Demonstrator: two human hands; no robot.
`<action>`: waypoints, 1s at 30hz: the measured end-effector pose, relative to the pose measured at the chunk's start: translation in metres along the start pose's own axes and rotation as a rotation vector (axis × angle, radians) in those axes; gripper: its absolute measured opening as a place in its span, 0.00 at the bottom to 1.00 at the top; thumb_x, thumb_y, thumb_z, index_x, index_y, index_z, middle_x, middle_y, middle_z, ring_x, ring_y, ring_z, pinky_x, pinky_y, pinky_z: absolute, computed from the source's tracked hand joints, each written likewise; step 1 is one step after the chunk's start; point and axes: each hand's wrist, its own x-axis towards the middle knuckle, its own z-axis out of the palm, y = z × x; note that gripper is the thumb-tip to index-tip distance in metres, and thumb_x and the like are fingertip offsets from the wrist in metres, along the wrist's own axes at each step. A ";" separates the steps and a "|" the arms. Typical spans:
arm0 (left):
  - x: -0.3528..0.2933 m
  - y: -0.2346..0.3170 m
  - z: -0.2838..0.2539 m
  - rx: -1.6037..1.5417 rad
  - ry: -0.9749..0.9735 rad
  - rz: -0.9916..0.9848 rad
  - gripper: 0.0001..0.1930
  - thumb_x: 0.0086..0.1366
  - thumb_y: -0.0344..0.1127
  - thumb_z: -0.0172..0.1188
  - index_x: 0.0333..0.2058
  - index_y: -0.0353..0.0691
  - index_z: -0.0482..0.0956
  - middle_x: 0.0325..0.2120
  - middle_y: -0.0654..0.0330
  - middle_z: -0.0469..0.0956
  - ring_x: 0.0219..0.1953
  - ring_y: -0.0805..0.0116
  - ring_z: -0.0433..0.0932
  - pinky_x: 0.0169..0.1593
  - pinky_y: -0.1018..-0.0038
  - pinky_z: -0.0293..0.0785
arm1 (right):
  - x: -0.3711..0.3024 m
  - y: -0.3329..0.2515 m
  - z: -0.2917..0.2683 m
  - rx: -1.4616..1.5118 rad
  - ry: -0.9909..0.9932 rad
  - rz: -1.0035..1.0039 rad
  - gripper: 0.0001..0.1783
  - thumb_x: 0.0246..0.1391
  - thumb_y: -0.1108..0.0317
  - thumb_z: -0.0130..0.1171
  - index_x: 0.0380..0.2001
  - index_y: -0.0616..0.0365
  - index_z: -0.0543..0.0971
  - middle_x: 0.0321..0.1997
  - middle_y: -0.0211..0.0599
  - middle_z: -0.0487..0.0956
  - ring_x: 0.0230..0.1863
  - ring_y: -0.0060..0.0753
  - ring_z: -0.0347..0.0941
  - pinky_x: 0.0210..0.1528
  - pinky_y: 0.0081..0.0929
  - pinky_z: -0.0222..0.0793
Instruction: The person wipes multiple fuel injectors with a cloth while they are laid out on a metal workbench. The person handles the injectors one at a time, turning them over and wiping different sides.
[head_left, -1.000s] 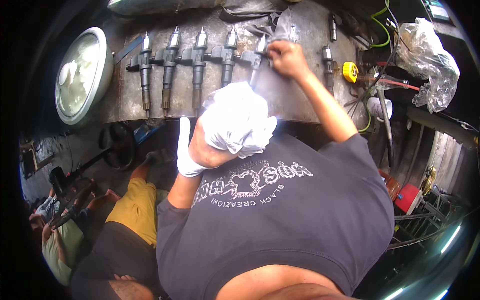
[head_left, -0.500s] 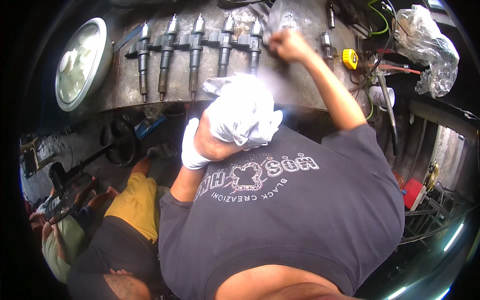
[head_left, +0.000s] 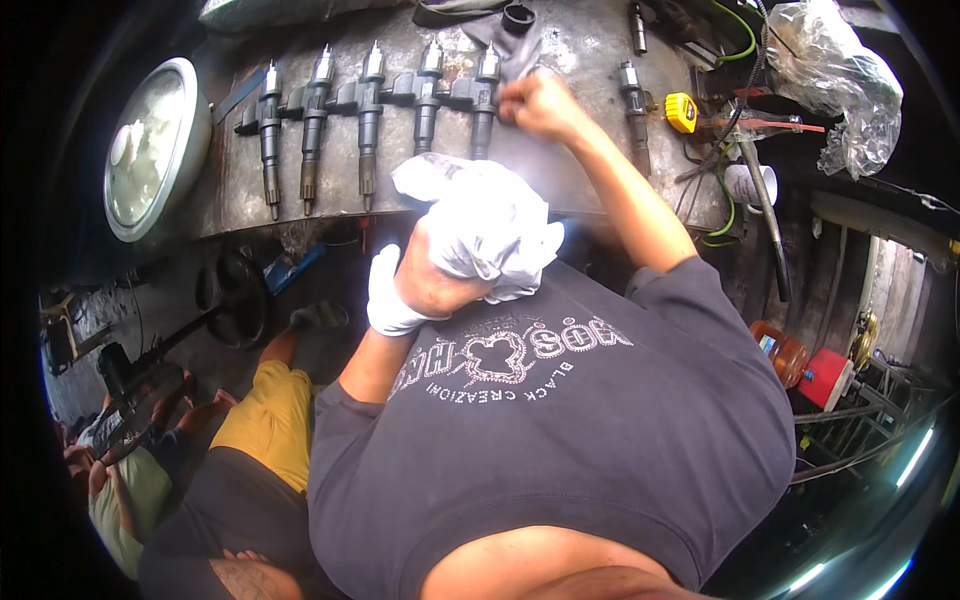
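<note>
My left hand, with white material around its wrist, is closed round a bunched white cloth in front of my chest. The cloth hides most of its fingers. At the workbench, my right hand is curled shut on the edge of a grey rag. That hand is beside the rightmost of several dark fuel injectors, which lie in a row with their pale tips pointing away from me. The white cloth covers the near end of that rightmost injector.
A lidded round container is at the left. On the right are another injector, a yellow tape measure, a clear bottle, crumpled plastic and a white cup. A person in yellow shorts is at lower left.
My right hand has moved slightly left, closer to the rightmost injector. A black ring beyond the rag has come into view. My left hand still holds the cloth at nearly the same place.
</note>
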 end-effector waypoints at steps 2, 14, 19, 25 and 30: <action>0.003 0.000 0.000 -0.008 -0.007 0.002 0.21 0.43 0.29 0.63 0.40 0.35 0.77 0.39 0.51 0.77 0.43 0.54 0.75 0.51 0.66 0.66 | -0.021 0.008 -0.002 -0.118 -0.174 -0.086 0.10 0.43 0.71 0.56 0.32 0.55 0.81 0.32 0.47 0.79 0.36 0.48 0.76 0.41 0.37 0.71; -0.004 0.007 -0.002 -0.139 0.010 -0.095 0.22 0.46 0.32 0.65 0.42 0.33 0.75 0.38 0.51 0.77 0.42 0.57 0.77 0.49 0.68 0.69 | 0.107 0.059 -0.016 -0.493 0.282 -0.106 0.11 0.42 0.72 0.49 0.33 0.59 0.75 0.38 0.54 0.75 0.37 0.59 0.74 0.41 0.46 0.71; -0.006 0.007 -0.004 -0.159 -0.011 -0.066 0.23 0.45 0.28 0.64 0.43 0.33 0.73 0.40 0.51 0.76 0.44 0.58 0.75 0.50 0.68 0.67 | 0.114 0.036 -0.032 -0.385 0.073 0.023 0.13 0.43 0.71 0.49 0.33 0.62 0.77 0.34 0.56 0.78 0.40 0.55 0.75 0.45 0.44 0.71; -0.022 0.012 -0.006 -0.078 0.082 -0.113 0.23 0.45 0.27 0.62 0.43 0.32 0.73 0.38 0.52 0.77 0.42 0.61 0.76 0.49 0.70 0.68 | 0.010 0.060 -0.038 -0.408 -0.086 -0.115 0.13 0.41 0.73 0.52 0.34 0.62 0.75 0.35 0.59 0.75 0.40 0.59 0.73 0.44 0.46 0.69; -0.008 0.031 -0.005 -0.227 0.040 -0.121 0.22 0.46 0.27 0.66 0.43 0.33 0.73 0.38 0.54 0.78 0.41 0.64 0.76 0.48 0.71 0.69 | 0.113 0.077 -0.050 -0.463 0.229 0.100 0.10 0.45 0.69 0.50 0.32 0.60 0.75 0.36 0.56 0.77 0.42 0.57 0.74 0.44 0.46 0.70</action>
